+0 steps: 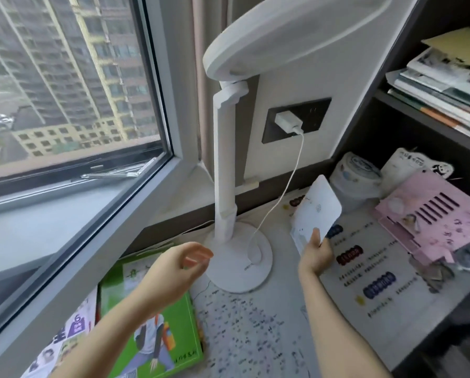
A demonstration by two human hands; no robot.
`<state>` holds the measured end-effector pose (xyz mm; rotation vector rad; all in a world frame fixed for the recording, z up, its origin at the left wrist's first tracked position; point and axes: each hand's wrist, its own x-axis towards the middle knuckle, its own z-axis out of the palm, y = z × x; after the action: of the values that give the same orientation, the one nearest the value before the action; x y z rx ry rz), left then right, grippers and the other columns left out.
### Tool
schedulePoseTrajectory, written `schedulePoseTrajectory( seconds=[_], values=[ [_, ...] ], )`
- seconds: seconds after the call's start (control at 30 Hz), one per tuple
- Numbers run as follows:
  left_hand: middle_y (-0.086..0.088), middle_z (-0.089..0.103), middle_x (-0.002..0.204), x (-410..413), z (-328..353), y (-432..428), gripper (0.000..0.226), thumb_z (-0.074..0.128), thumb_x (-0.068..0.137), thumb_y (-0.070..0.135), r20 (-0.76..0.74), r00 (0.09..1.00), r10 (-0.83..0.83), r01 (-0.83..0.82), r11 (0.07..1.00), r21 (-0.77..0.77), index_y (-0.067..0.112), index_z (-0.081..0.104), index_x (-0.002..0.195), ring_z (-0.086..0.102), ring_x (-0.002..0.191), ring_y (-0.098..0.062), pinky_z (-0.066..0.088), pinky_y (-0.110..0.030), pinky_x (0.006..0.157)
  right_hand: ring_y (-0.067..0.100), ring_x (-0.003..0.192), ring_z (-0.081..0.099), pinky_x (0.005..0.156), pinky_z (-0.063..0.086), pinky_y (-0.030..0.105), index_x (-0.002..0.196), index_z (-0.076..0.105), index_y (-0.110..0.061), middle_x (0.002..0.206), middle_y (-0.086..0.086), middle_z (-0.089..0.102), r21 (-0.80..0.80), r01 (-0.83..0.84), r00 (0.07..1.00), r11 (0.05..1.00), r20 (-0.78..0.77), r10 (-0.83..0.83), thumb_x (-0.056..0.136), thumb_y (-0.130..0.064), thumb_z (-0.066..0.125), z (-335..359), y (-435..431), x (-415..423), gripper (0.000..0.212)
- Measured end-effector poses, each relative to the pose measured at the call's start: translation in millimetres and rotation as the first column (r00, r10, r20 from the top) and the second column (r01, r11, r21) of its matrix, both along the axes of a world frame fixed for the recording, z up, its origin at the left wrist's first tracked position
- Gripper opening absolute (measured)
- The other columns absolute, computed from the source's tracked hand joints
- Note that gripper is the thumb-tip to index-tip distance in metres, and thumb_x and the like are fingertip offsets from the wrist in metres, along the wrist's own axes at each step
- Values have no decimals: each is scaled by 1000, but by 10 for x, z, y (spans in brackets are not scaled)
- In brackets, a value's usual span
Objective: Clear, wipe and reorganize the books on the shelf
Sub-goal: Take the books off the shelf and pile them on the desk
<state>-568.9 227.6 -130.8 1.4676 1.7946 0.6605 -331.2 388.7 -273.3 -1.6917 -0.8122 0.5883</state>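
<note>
Pinching a thin stack of white cards (pixel 317 211) by its lower edge, the right hand (pixel 317 257) has its thumb on the front face and its fingers behind, and holds the stack tilted above a printed sheet (pixel 370 274). The left hand (pixel 173 271) hovers with fingers loosely curled and slightly spread, holding nothing, above a green book (pixel 160 336) and just beside the round lamp base (pixel 239 257). On the right, the dark shelf (pixel 419 115) has two compartments in view. The upper one holds a stack of books (pixel 443 88) and magazines lying flat, their edges uneven, with a tan envelope (pixel 462 47) on top. The lower one, level with the desk, holds a white tub (pixel 355 181) with a blue-printed lid, a white paper (pixel 408 165) printed with a panda, and a pink slotted organizer (pixel 432 222) lying tilted and reaching out over the printed sheet. The sheet carries red, blue and purple headings and lines of text, all too blurred to read. Small lettering on the lamp base and characters at the foot of the green book's cover cannot be read either. The cover shows a drawn figure with a backpack. A booklet (pixel 73 331) at the far left shows a large "6" on purple. A white charger (pixel 288 121) sits in the black socket (pixel 296 120), and its cable (pixel 277 203) runs down to the lamp base.
</note>
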Motion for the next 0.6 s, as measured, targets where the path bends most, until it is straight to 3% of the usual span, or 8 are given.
schedulePoseTrajectory(
  seconds=[0.07, 0.17, 0.27, 0.4, 0.53, 0.6],
  values=[
    [19, 66, 100, 33, -7, 78, 18, 58, 93, 23, 10, 1000, -15, 15, 1000, -12, 41, 59, 90, 62, 92, 4, 50, -21, 85, 24, 54, 45, 52, 32, 28, 67, 47, -4, 65, 20, 60, -86, -20, 982, 996, 188, 36, 98, -25, 52, -212, -148, -17, 39],
    [17, 66, 99, 56, 32, 202, 16, 59, 93, 20, 26, 999, -33, 33, 999, -3, 37, 61, 93, 61, 91, 4, 46, -11, 76, 24, 59, 49, 54, 31, 28, 76, 55, 1, 78, 22, 68, -261, 33, 964, 965, 262, 38, 99, -33, 50, -313, -203, 6, 41],
    [16, 67, 101, 75, 58, 278, 17, 59, 93, 20, 56, 998, -23, 22, 1000, 12, 36, 62, 93, 63, 92, 2, 49, -18, 82, 26, 74, 58, 62, 36, 27, 91, 65, 4, 96, 22, 69, -308, -26, 977, 951, 194, 90, 99, -30, 50, -198, -107, 72, 38],
    [15, 68, 102, 131, 66, 286, 15, 59, 93, 20, 72, 997, -35, 35, 999, 13, 34, 63, 95, 64, 93, -1, 50, -22, 84, 36, 107, 60, 78, 44, 33, 116, 59, 11, 118, 23, 63, -415, -181, 979, 891, 12, 205, 100, -18, 46, -25, 170, 74, 35],
    [13, 68, 103, 195, 107, 212, 19, 58, 93, 18, 76, 996, -41, 40, 999, 19, 36, 63, 92, 65, 95, -5, 53, -30, 88, 32, 107, 57, 78, 41, 29, 123, 53, 3, 125, 17, 58, -555, -263, 960, 789, -74, 269, 95, -4, 43, -28, 90, 49, 30],
    [12, 68, 104, 231, 170, 128, 18, 58, 93, 18, 80, 995, -62, 60, 998, 27, 35, 63, 94, 65, 96, -6, 53, -32, 89, 35, 103, 58, 73, 43, 31, 115, 52, 4, 111, 15, 58, -562, -235, 963, 793, -21, 270, 91, 0, 44, 32, -150, 21, 25]
  ],
)
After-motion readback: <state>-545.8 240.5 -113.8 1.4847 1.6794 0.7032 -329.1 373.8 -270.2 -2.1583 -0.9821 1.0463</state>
